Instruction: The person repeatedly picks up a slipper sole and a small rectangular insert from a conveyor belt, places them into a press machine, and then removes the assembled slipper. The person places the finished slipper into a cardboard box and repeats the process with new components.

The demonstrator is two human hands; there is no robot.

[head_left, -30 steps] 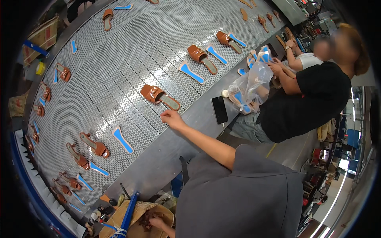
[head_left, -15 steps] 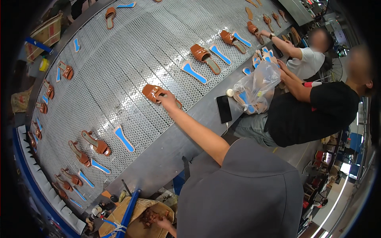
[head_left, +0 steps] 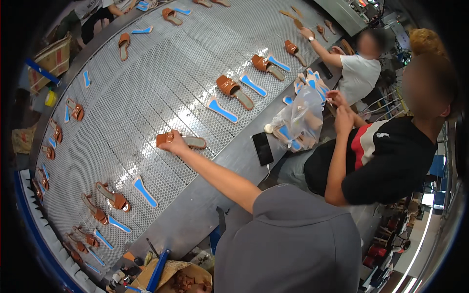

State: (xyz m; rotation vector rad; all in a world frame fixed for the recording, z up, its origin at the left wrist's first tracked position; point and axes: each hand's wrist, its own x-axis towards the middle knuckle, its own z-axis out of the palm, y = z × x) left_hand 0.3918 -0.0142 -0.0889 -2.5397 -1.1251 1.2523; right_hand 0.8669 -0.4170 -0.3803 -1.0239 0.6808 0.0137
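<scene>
Right hand point(head_left: 175, 144) apparently grips brown sandal point(head_left: 181, 140) mid-belt, clear mesh around.

Blue insoles point(head_left: 222, 109) line a mesh conveyor point(head_left: 146, 83); a black phone point(head_left: 263, 148) rests beside a plastic bag point(head_left: 300, 117).

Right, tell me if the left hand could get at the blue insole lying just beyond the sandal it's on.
Probably yes. The left hand rests on the brown sandal, and only bare mesh belt lies between it and the blue insole; the arm would need to stretch a bit further.
</scene>
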